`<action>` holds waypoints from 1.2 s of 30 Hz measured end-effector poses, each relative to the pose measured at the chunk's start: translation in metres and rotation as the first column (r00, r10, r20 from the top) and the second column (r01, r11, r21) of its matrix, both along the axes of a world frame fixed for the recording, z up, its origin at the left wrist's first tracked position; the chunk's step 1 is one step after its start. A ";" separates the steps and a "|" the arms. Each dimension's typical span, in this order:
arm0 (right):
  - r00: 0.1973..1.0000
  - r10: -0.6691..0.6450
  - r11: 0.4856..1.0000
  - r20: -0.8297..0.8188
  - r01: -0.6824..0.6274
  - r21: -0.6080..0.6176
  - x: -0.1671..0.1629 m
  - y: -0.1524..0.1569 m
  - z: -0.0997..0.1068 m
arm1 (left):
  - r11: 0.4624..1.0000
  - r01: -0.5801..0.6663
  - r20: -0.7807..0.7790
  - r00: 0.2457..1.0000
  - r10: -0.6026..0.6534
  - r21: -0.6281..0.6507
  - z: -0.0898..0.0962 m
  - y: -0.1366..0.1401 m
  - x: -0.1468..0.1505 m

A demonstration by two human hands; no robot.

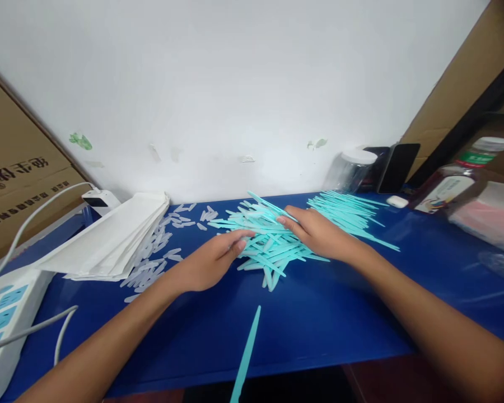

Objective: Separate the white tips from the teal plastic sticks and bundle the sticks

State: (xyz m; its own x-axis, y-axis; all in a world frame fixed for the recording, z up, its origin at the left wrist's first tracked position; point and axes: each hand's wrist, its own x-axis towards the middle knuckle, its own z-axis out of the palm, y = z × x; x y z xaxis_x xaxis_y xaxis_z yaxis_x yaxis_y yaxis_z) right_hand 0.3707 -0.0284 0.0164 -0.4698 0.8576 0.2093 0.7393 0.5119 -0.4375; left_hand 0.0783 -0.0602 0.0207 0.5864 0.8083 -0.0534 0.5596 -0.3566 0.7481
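A loose pile of slim turquoise plastic sticks (273,252), tapered like eyebrow razors, lies criss-crossed between my hands. My right hand (313,229) is closed on sticks at the pile's upper right, their ends pointing up and left. At the pile's left edge, my left hand (214,257) has thumb and forefinger drawn together; what is between them is hidden. Some sticks seem to carry clear, whitish covers. A single turquoise stick (247,355) lies apart near the front edge. To the right, more sticks (348,212) are laid roughly side by side.
Small translucent covers (151,263) are scattered left on the blue table (319,313), partly under white paper sheets (113,240). A power strip (12,319) with cables stands far left. At the back right are a clear jar (350,170), dark phones (399,168) and a bottle (457,176).
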 end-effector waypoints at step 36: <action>0.974 0.142 0.989 0.176 -0.149 0.027 -0.013 -0.021 0.007 | 0.944 -0.290 0.267 0.908 0.322 -0.155 -0.012 0.009 0.001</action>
